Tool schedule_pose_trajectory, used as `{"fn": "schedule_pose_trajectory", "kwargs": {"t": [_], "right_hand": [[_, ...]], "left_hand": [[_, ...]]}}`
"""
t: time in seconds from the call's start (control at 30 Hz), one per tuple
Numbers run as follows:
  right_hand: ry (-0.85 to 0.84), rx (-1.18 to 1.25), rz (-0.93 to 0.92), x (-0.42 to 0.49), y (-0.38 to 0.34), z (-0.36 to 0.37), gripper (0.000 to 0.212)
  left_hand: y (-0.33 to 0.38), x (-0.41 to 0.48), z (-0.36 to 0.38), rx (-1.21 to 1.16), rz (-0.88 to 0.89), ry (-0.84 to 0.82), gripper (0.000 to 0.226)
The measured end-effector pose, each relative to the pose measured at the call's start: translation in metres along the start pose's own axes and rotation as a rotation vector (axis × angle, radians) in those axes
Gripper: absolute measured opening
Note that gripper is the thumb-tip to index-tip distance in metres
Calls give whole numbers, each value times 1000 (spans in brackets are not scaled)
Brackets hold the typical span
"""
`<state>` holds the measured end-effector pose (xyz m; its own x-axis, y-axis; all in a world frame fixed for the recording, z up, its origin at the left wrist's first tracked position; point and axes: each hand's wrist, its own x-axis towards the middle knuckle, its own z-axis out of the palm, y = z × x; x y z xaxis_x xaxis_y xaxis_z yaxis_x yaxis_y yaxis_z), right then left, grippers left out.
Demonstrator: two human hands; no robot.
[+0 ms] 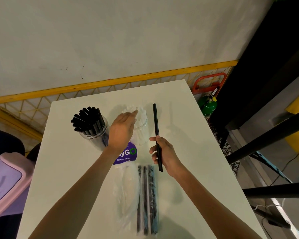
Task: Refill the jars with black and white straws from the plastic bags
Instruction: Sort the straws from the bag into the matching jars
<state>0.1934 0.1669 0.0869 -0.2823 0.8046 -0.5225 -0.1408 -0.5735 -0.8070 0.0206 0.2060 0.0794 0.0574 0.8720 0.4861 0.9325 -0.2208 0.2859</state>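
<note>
Right hand [164, 152] pinched one long black plastic straw [156, 121] near its lower end, above the white table [188, 169]. Left hand [122, 130], fingers straight and holding nothing, hovered over the clear jar of white straws [142, 128]. The clear jar of black straws [93, 128] stood just left.

Both bare forearms reach in over the near edge of the table [188, 135], the left from its near-left side and the right from its near-right. The left hand [123, 130] is above the table's middle, back upward, with fingers straight and close together, pointing toward the far edge; its fingertips are blurred. The right hand [164, 154] is just right of the middle and nearer the near edge. Its fingers and thumb curl round a black straw [156, 128], which points toward the far edge.
</note>
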Motion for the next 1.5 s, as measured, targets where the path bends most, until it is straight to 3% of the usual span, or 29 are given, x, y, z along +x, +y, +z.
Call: {"fn": "schedule_pose_trajectory", "kwargs": {"t": [0.2,0.37,0.5,0.6,0.8,1.0,1.13,1.37,1.5], "right_hand": [[-10,1,8,0,1,3,28],[-10,-1,5,-2,-1,5,28],[-17,-4,3,-4,0,9,29],[-34,-9,-12,-6,0,12,29],[-82,-40,-48,-10,1,30,28],[-179,-118,-47,-13,3,71,31],[-147,-165,-10,-12,4,91,30],[-123,-168,8,-8,10,110,31],[-130,-151,18,-6,15,118,28]], "left_hand": [[-5,-21,11,137,7,-213,58],[-3,-28,11,102,-56,-234,56],[-2,-29,11,106,-67,-309,69],[3,-26,5,61,-95,-228,67],[16,-17,-32,-351,-336,-54,51],[9,-10,-57,-764,-631,-137,61],[-7,-9,-84,-710,-652,43,64],[-61,4,-153,-473,-438,505,77],[-85,11,-170,-348,-373,568,76]]}}
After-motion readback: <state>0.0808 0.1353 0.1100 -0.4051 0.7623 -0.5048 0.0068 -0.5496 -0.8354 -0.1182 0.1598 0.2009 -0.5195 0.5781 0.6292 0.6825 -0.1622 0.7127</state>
